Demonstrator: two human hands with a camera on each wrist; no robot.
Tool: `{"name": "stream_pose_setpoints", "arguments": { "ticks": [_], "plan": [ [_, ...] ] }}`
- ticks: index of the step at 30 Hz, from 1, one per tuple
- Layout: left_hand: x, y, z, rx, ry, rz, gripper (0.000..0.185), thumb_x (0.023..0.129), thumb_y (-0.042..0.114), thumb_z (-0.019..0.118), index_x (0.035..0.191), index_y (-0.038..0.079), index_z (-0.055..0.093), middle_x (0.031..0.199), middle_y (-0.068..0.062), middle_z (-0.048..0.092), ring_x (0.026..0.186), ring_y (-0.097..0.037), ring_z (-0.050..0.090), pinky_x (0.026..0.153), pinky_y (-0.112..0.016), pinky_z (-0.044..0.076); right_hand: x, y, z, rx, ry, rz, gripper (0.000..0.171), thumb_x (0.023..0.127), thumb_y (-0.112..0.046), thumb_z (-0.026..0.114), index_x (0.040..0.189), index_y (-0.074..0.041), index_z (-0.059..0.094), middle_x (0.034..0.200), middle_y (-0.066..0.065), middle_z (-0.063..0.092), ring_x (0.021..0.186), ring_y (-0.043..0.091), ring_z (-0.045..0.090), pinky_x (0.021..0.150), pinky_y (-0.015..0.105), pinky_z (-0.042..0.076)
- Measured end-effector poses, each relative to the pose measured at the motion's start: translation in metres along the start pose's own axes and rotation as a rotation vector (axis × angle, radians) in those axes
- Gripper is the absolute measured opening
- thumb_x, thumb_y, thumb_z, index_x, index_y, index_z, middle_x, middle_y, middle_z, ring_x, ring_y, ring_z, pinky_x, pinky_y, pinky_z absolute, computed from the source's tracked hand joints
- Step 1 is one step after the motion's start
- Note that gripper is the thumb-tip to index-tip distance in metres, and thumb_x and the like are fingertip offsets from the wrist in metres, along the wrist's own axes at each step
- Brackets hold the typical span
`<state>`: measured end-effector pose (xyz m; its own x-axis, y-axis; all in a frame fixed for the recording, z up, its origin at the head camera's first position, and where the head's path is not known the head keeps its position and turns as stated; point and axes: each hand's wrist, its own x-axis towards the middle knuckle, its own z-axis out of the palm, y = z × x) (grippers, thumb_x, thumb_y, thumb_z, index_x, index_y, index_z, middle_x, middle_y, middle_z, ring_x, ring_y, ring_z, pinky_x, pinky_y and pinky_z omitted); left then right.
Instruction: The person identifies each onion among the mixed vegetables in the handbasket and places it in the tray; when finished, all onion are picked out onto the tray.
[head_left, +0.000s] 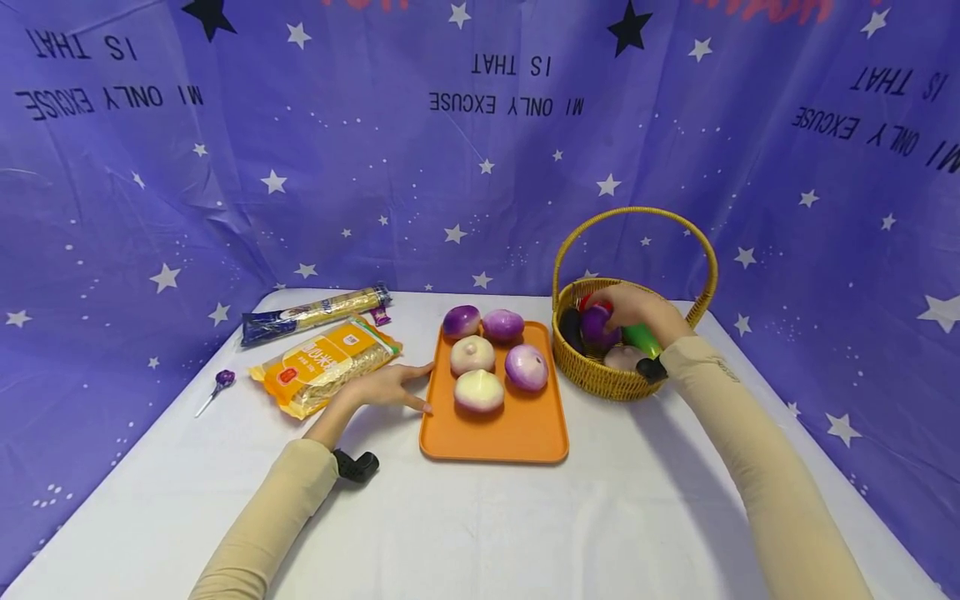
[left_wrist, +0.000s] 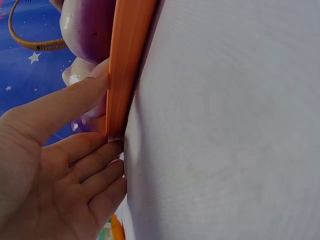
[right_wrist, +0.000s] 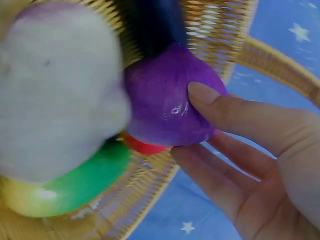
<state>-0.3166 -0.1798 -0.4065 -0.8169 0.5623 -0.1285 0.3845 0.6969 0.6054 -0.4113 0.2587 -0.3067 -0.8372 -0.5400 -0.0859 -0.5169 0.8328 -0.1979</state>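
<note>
Inside the wicker basket [head_left: 600, 380], my right hand [head_left: 637, 307] grips a dark purple onion [right_wrist: 165, 100] with the thumb on top and the fingers on its far side. Close beside that onion lie a pale onion [right_wrist: 55, 95], a dark eggplant [right_wrist: 155, 25], a green and yellow vegetable [right_wrist: 75, 187] and something red [right_wrist: 145, 145]. My left hand [head_left: 386, 387] touches the left rim of an orange tray [head_left: 495, 440], its fingers fairly straight and the thumb over the edge. Several purple and whitish onions [head_left: 478, 391] sit on the tray.
Left of the tray lie an orange noodle packet [head_left: 322, 367], a long blue-ended noodle packet [head_left: 315, 313], a small purple wrapped candy [head_left: 380, 316] and a lollipop [head_left: 223, 379]. The basket's tall handle [head_left: 636, 210] arches above the right hand. A purple starry cloth hangs behind.
</note>
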Motion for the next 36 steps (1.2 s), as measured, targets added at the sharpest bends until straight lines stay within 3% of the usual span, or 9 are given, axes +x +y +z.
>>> {"name": "stream_pose_setpoints", "arguments": {
  "ticks": [9,19,22,29,36],
  "plan": [
    [0.001,-0.001,0.0,0.013,-0.002,0.007,0.089,0.083,0.037,0.075,0.15,0.001,0.03,0.15,-0.021,0.034,0.138,-0.038,0.03,0.113,-0.049,0.025,-0.027,-0.023,-0.016,0.132,0.201,-0.031,0.054,0.084,-0.009,0.075,0.134,-0.004,0.056,0.125,0.021,0.059,0.108,0.038,0.057,0.09,0.053,0.049],
    [0.001,-0.001,0.0,0.026,-0.001,-0.003,0.089,0.083,0.039,0.075,0.15,0.002,0.03,0.15,-0.02,0.034,0.138,-0.037,0.03,0.113,-0.049,0.025,-0.048,-0.061,0.001,0.24,0.358,-0.196,0.055,0.081,-0.008,0.078,0.132,-0.009,0.057,0.131,0.016,0.058,0.108,0.033,0.061,0.087,0.046,0.053],
    [0.0,-0.001,0.0,0.021,0.001,-0.009,0.089,0.082,0.039,0.076,0.15,0.003,0.03,0.15,-0.019,0.035,0.138,-0.037,0.03,0.113,-0.048,0.025,-0.052,-0.072,0.013,0.276,0.353,-0.245,0.056,0.08,-0.008,0.079,0.132,-0.01,0.058,0.125,0.012,0.061,0.104,0.028,0.064,0.084,0.04,0.056],
    [0.0,-0.001,0.001,0.022,0.001,-0.002,0.089,0.083,0.039,0.075,0.15,0.002,0.03,0.15,-0.02,0.035,0.138,-0.038,0.031,0.113,-0.049,0.026,-0.05,-0.087,0.042,0.408,0.232,-0.334,0.055,0.082,-0.01,0.077,0.133,-0.011,0.057,0.124,0.008,0.061,0.109,0.027,0.062,0.086,0.035,0.055],
    [0.001,-0.002,0.001,0.017,0.012,0.011,0.089,0.082,0.038,0.076,0.149,0.001,0.031,0.149,-0.02,0.036,0.137,-0.037,0.032,0.113,-0.048,0.026,-0.047,-0.096,0.052,0.391,0.173,-0.394,0.055,0.082,-0.019,0.078,0.133,-0.016,0.058,0.122,0.0,0.063,0.104,0.022,0.063,0.086,0.039,0.055]
  ]
}}
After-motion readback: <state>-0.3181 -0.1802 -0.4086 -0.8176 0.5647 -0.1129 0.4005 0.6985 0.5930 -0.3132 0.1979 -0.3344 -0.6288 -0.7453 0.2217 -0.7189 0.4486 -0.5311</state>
